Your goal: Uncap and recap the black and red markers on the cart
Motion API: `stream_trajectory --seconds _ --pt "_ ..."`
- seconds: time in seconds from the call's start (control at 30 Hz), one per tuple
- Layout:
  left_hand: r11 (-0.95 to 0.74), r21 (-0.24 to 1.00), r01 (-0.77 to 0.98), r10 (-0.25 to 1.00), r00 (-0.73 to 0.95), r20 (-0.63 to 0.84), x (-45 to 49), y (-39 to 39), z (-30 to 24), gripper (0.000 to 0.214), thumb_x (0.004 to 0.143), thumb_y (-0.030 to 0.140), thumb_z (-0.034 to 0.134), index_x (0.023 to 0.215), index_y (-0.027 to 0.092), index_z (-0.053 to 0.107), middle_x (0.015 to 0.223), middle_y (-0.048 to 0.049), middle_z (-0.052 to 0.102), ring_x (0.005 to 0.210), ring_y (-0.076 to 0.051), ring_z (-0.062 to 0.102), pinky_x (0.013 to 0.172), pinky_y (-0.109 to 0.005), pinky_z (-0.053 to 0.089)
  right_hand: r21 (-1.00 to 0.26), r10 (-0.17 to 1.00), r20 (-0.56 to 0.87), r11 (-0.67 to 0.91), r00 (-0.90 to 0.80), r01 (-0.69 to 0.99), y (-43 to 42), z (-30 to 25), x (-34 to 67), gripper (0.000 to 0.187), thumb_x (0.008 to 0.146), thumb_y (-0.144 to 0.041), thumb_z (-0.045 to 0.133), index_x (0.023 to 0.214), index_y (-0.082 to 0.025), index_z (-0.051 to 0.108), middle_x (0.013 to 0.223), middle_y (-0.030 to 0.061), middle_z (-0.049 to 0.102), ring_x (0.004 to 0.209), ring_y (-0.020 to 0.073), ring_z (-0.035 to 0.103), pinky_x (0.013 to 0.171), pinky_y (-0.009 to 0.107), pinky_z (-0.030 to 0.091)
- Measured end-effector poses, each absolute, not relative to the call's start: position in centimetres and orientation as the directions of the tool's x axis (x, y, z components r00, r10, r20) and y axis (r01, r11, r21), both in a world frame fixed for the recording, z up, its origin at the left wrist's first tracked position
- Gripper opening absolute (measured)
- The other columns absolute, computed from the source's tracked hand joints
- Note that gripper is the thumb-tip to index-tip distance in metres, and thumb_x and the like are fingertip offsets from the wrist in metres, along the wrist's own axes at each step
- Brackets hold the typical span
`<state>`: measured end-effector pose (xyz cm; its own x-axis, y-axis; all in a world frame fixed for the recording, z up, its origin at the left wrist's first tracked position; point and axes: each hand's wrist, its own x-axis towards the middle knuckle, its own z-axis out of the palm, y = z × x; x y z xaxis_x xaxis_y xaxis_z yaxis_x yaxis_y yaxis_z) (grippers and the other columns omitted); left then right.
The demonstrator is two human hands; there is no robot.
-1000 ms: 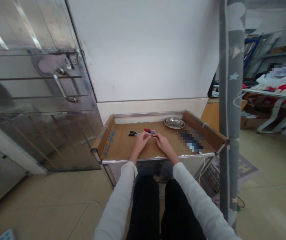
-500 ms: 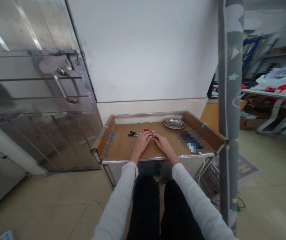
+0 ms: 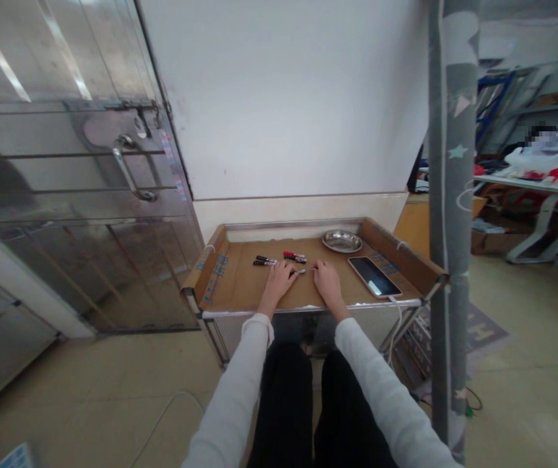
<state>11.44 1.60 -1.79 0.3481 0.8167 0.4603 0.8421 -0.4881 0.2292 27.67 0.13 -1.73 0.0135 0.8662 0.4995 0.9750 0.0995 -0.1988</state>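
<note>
My left hand [image 3: 278, 282] is closed on a slim marker, whose pale grey end [image 3: 301, 272] sticks out to the right past the fingertips. Slightly apart from it, my right hand [image 3: 328, 283] has its fingers pinched together; a tiny dark tip shows at them, too small to name. Black markers [image 3: 264, 260] lie on the cardboard just left of my left hand. Beyond the hands lie a red marker [image 3: 292, 254] and a black marker [image 3: 295, 259], side by side.
A cardboard-lined table [image 3: 240, 292] with raised sides stands against the wall. On it are a round metal dish [image 3: 342, 241] at the back right and a phone [image 3: 374, 277] with a white cable [image 3: 398, 318]. A grey padded post [image 3: 449, 227] rises at the right.
My hands were together over the marker and have come apart, the right one shifting right. The pale grey end now shows in the gap between them.
</note>
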Motion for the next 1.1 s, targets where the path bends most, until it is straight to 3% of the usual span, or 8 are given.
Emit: stream_trajectory --seconds 0.2,0.4,0.47,0.53,0.63,0.73,0.9,1.1 --pt "-0.580 0.359 0.731 0.773 0.354 0.526 11.3 1.7 -1.7 0.014 0.089 0.026 0.048 0.095 0.018 0.058 0.098 -0.0056 0.062 0.094 -0.019 0.056 0.087 -0.034 0.042 -0.231 0.849 0.509 0.296 -0.144 0.927 -0.1 -0.9 27.6 0.022 0.090 -0.018 0.041 0.101 -0.017 0.059 0.096 0.0113 0.065 0.090 0.0215 0.057 0.079 0.030 0.039" --pt "-0.614 0.357 0.704 0.736 0.349 0.580 11.2 1.4 -1.2 0.015 0.089 0.025 0.049 0.099 0.019 0.057 0.102 -0.0056 0.063 0.098 -0.020 0.056 0.090 -0.036 0.043 -0.325 0.833 0.531 0.369 -0.155 0.871 0.2 -1.2 27.9 0.027 0.090 -0.021 0.038 0.107 -0.016 0.058 0.100 0.0119 0.066 0.094 0.0232 0.060 0.084 0.033 0.042" --pt "-0.620 0.380 0.686 0.737 0.345 0.581 11.1 1.5 -1.3 0.015 0.089 0.023 0.048 0.101 0.019 0.057 0.103 -0.0057 0.063 0.099 -0.019 0.057 0.091 -0.035 0.043 -0.376 0.813 0.537 0.470 -0.225 0.798 0.3 -1.4 27.8 0.037 0.088 -0.018 0.037 0.124 -0.016 0.047 0.115 0.0127 0.062 0.101 0.0227 0.059 0.088 0.035 0.044" --pt "-0.633 0.414 0.654 0.731 0.328 0.599 11.2 1.5 -1.3 0.018 0.090 0.021 0.046 0.105 0.019 0.056 0.108 -0.0063 0.063 0.102 -0.018 0.057 0.092 -0.034 0.043 -0.409 0.764 0.554 0.597 -0.332 0.691 0.4 -1.7 27.7 0.058 0.084 -0.016 0.039 0.140 -0.017 0.025 0.133 0.0126 0.050 0.113 0.0209 0.054 0.095 0.036 0.042" --pt "-0.604 0.434 0.668 0.730 0.246 0.638 11.3 1.3 -1.1 0.025 0.092 0.021 0.042 0.114 0.019 0.052 0.114 -0.0085 0.061 0.106 -0.018 0.056 0.093 -0.034 0.043 -0.400 0.702 0.605 0.676 -0.376 0.619 0.9 -2.1 27.7 0.075 0.081 -0.016 0.041 0.146 -0.016 0.004 0.148 0.0133 0.030 0.131 0.0200 0.038 0.105 0.039 0.034" --pt "-0.440 0.417 0.795 0.769 0.094 0.632 11.4 0.8 -0.7 0.026 0.093 0.022 0.039 0.114 0.016 0.052 0.111 -0.0114 0.061 0.103 -0.021 0.055 0.091 -0.036 0.042 -0.393 0.729 0.627 0.601 -0.276 0.696 1.3 -2.5 27.8 0.072 0.081 -0.016 0.039 0.145 -0.011 0.006 0.149 0.0163 0.025 0.135 0.0213 0.030 0.108 0.041 0.030" --pt "0.005 0.361 0.932 0.779 -0.230 0.583 10.6 0.1 -0.8 0.027 0.092 0.017 0.033 0.108 0.015 0.054 0.101 -0.0143 0.061 0.100 -0.028 0.051 0.085 -0.042 0.041 -0.320 0.841 0.520 0.355 -0.150 0.878 1.2 -2.5 27.8 0.052 0.084 -0.014 0.037 0.136 -0.008 0.033 0.133 0.0170 0.047 0.120 0.0247 0.045 0.102 0.039 0.034" --pt "0.054 0.294 0.954 0.820 -0.210 0.532 10.4 0.2 -1.5 0.028 0.090 0.007 0.029 0.104 0.010 0.054 0.102 -0.0155 0.055 0.096 -0.024 0.054 0.082 -0.036 0.044 -0.165 0.907 0.403 0.204 -0.123 0.965 0.7 -1.8 27.5 0.037 0.090 -0.019 0.035 0.124 -0.017 0.050 0.107 0.0118 0.059 0.101 0.0232 0.050 0.087 0.033 0.037"
